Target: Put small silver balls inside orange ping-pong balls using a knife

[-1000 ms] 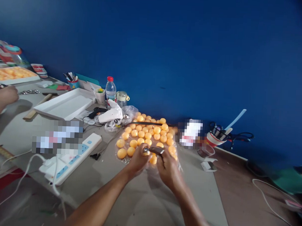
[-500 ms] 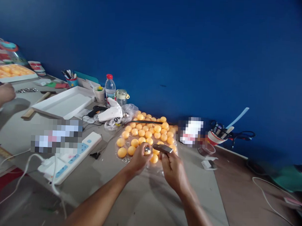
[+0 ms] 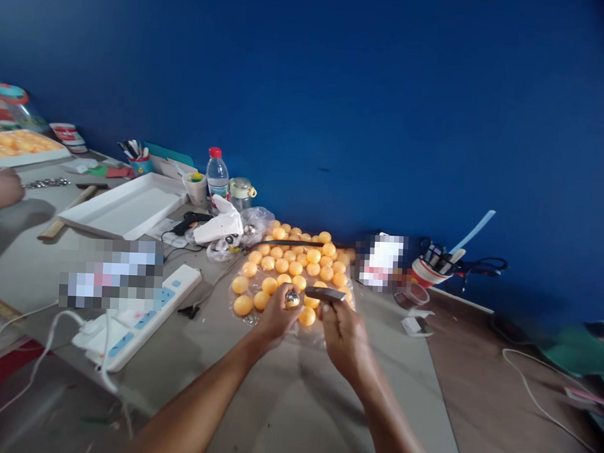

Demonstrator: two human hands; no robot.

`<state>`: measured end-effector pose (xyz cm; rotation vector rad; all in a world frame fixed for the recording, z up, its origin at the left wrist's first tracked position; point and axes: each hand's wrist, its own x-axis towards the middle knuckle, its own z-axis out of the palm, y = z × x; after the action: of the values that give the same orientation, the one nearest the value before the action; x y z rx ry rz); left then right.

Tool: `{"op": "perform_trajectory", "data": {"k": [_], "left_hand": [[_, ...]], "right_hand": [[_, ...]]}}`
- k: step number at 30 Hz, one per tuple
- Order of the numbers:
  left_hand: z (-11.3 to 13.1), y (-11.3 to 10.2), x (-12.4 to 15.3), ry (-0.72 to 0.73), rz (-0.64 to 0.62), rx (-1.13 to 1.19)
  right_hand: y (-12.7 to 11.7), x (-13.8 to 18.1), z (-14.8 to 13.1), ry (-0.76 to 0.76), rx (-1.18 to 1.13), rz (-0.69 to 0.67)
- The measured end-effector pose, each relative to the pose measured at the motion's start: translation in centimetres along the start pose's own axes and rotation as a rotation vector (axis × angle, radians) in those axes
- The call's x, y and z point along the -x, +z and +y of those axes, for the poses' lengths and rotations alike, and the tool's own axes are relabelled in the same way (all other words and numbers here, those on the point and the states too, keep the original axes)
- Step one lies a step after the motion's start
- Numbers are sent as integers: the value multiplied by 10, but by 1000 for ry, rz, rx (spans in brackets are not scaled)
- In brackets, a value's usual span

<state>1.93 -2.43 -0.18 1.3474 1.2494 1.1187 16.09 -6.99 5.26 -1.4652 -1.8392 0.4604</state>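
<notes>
My left hand (image 3: 278,315) is closed around a small shiny silver ball-shaped piece (image 3: 292,299), whose top shows between thumb and fingers. My right hand (image 3: 345,328) grips a hammer by its handle, the dark flat hammer head (image 3: 325,293) sticking out to the left, just beside the silver piece. A small gap seems to separate the two, though contact cannot be made out. Around and beyond both hands lie many orange ping-pong balls (image 3: 269,285) on clear plastic. One orange ball (image 3: 307,316) sits between my hands.
At left are a white power strip (image 3: 148,316), a white tray (image 3: 125,205), a second hammer (image 3: 67,213) and another person's hand (image 3: 3,188). A bottle (image 3: 217,176) and a glue gun (image 3: 189,223) stand behind. On the right is a cup of tools (image 3: 427,272).
The view has shifted slightly, moving everything a little to the left. The hammer head now lies flatter and a touch higher; both hands keep their hold.
</notes>
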Motion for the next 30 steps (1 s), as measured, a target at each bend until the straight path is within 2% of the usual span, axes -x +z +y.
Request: {"op": "perform_trajectory", "data": {"k": [3,5,10,13,19,26,28,30], "left_hand": [[-3,-1,-1,-32,-1,68],[-4,-1,-1,-45,13,108],[-5,2,1,30,-14,-33],[-6,3,0,51,-6,-56],[-6,1,-1,51,-27,5],[1,3,2,-19,-18,-24],[1,2,0,1,-7,-23],[1,1,-1,8,-9,-5]], "right_hand": [[16,-4,5,49,120,-120],[19,-6,8,47,110,-157],[0,-4,1,-1,2,-53],[-4,-1,-5,-22,17,4],[18,-4,6,58,234,-135],[-10,-3,-3,-1,64,54],[-5,-2,-3,-3,108,49],[5,-3,2,21,198,-48]]}}
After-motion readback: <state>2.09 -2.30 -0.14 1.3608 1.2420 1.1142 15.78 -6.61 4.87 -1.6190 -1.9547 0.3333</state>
